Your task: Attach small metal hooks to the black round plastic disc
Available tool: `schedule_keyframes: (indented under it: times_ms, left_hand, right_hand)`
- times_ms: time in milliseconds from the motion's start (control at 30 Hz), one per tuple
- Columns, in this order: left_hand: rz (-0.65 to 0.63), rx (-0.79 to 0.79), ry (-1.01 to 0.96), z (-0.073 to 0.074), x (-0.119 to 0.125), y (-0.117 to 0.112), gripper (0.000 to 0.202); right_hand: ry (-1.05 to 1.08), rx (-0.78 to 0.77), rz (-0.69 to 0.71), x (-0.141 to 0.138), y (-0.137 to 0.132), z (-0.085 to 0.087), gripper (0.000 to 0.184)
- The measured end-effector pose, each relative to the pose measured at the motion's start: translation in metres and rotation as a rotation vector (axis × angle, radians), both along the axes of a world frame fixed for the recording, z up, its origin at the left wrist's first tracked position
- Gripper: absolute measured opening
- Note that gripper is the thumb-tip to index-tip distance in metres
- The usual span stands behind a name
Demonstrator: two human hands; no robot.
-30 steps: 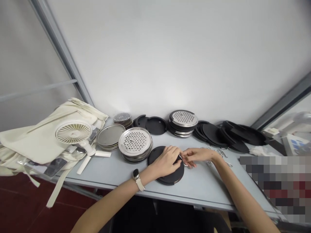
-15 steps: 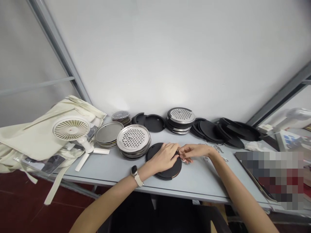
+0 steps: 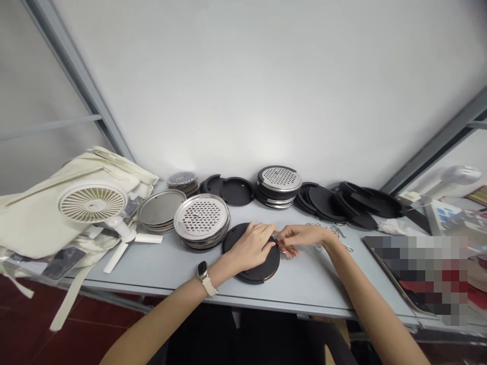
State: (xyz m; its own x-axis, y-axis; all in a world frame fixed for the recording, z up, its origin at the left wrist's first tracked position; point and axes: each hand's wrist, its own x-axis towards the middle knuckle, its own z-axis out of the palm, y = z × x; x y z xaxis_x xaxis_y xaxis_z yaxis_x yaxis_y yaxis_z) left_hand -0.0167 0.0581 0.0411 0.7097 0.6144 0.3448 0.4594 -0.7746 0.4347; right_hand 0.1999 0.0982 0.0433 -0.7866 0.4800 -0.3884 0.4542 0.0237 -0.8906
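Observation:
A round black disc [image 3: 243, 236] lies on the table close to its front edge. My left hand [image 3: 255, 247] rests over it, fingers bent at its right rim and gripping it there. At that same rim, my right hand [image 3: 296, 239] pinches a small shiny metal hook [image 3: 281, 249], mostly hidden by the fingers. More wire-like metal hooks [image 3: 337, 231] lie loose just right of that hand. To the left of the disc stands a stack of round perforated metal grater plates [image 3: 201, 217].
Plain metal discs [image 3: 162, 207] are stacked farther left, beside a white fan [image 3: 93, 204] and a cream bag [image 3: 49, 218]. Along the wall are black round trays [image 3: 238, 191], a grater-topped stack [image 3: 281, 178] and more black discs [image 3: 327, 203]. A tablet-like device [image 3: 414, 279] with a blurred screen lies right.
The view has shifted slightly, so everything sits a little farther left. Both hands stay at the disc's rim; the right fingers have moved slightly around the metal hook.

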Motion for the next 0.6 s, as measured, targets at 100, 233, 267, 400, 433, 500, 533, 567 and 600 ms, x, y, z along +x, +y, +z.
schedule_keyframes:
  times_ms: [100, 233, 267, 400, 433, 500, 533, 567, 600]
  left_hand:
    - [-0.011, -0.002, 0.005, 0.0012, 0.0, 0.0001, 0.022]
    - [-0.021, 0.0, 0.009, 0.0021, -0.0005, -0.0006, 0.023]
    - [-0.019, 0.002, 0.008, 0.002, -0.0006, -0.0008, 0.023]
    - [-0.006, 0.01, 0.004, 0.001, -0.001, -0.0015, 0.021]
    - [-0.003, 0.012, 0.002, 0.0008, -0.0011, -0.0016, 0.02]
    - [0.002, 0.016, 0.0, 0.0005, -0.0012, -0.0017, 0.02]
    - [0.004, 0.017, -0.002, 0.0005, -0.0012, -0.0018, 0.02]
    - [0.006, 0.019, -0.002, 0.0005, -0.0012, -0.0019, 0.02]
    - [0.007, 0.021, -0.003, 0.0005, -0.0012, -0.0019, 0.02]
  right_hand:
    - [0.005, 0.0, 0.017, 0.0002, 0.0002, 0.0009, 0.022]
    - [0.007, 0.001, 0.038, 0.0007, 0.0007, 0.0011, 0.024]
    - [0.008, 0.001, 0.04, 0.0008, 0.0009, 0.0009, 0.025]
    - [0.012, 0.002, 0.04, 0.001, 0.0015, 0.0007, 0.025]
    - [0.013, 0.001, 0.039, 0.001, 0.0016, 0.001, 0.025]
    - [0.015, -0.003, 0.037, 0.0012, 0.002, 0.0016, 0.026]
    - [0.015, -0.005, 0.036, 0.0013, 0.0023, 0.0019, 0.027]
    - [0.016, -0.008, 0.036, 0.0014, 0.0025, 0.0022, 0.027]
    - [0.017, -0.01, 0.035, 0.0015, 0.0027, 0.0025, 0.028]
